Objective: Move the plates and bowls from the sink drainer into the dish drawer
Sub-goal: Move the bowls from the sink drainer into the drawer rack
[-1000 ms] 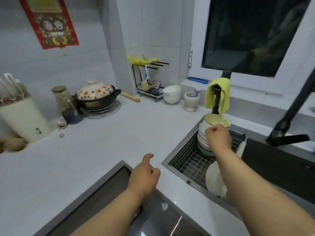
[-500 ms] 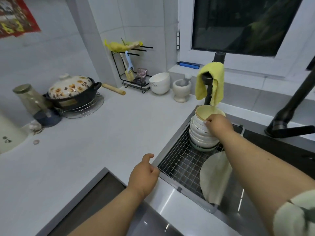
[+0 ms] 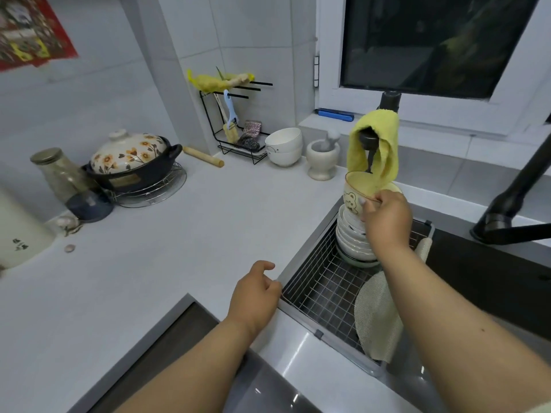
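A stack of white bowls [image 3: 353,239] stands at the far end of the wire sink drainer [image 3: 322,290]. My right hand [image 3: 386,217] grips the rim of the top bowl [image 3: 354,193], a cream one with a bear print, lifted and tilted just above the stack. A pale round plate [image 3: 375,317] leans on edge in the drainer's near right, partly behind my right forearm. My left hand [image 3: 253,296] hovers over the counter by the drainer's near left corner, fingers loosely curled, holding nothing. The dish drawer is not identifiable.
A yellow cloth [image 3: 375,144] hangs on a black tap just behind the bowls. A black faucet [image 3: 515,204] stands at right. A white bowl [image 3: 283,146], a mortar [image 3: 323,158], a utensil rack [image 3: 238,126] and a flowered pot [image 3: 131,162] line the back of the counter [image 3: 179,248].
My right hand has lifted the top bear bowl off the stack and tilted it. The view has shifted closer to the sink. My left hand has stayed near the drainer corner.
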`<act>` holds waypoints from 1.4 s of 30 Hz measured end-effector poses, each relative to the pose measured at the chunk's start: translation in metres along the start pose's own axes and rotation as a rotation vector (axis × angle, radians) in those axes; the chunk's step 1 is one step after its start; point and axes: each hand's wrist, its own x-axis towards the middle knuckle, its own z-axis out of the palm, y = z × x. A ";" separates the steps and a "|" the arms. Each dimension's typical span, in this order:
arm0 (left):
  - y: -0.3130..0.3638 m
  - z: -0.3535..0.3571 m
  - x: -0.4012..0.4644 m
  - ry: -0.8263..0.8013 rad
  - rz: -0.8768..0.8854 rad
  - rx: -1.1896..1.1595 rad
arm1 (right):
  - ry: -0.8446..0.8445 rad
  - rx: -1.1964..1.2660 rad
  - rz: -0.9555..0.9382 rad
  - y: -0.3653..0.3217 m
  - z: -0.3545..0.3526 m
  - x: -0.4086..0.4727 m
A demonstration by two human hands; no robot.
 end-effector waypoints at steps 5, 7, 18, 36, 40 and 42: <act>0.006 -0.019 0.000 0.126 -0.075 -0.246 | 0.003 0.102 -0.080 -0.026 0.000 -0.061; 0.011 -0.030 0.000 0.161 -0.165 -0.449 | -0.052 0.140 -0.154 -0.040 0.002 -0.090; -0.045 -0.117 -0.078 0.085 -0.511 -1.386 | -0.598 0.301 -0.747 -0.129 0.036 -0.221; -0.209 -0.226 -0.394 0.797 -0.612 -1.266 | -1.766 0.654 0.256 -0.260 0.006 -0.510; -0.239 -0.240 -0.476 0.919 -0.618 -1.232 | -1.935 0.613 0.269 -0.281 -0.010 -0.582; -0.252 -0.248 -0.517 0.981 -0.624 -1.209 | -2.013 0.584 0.269 -0.292 -0.018 -0.620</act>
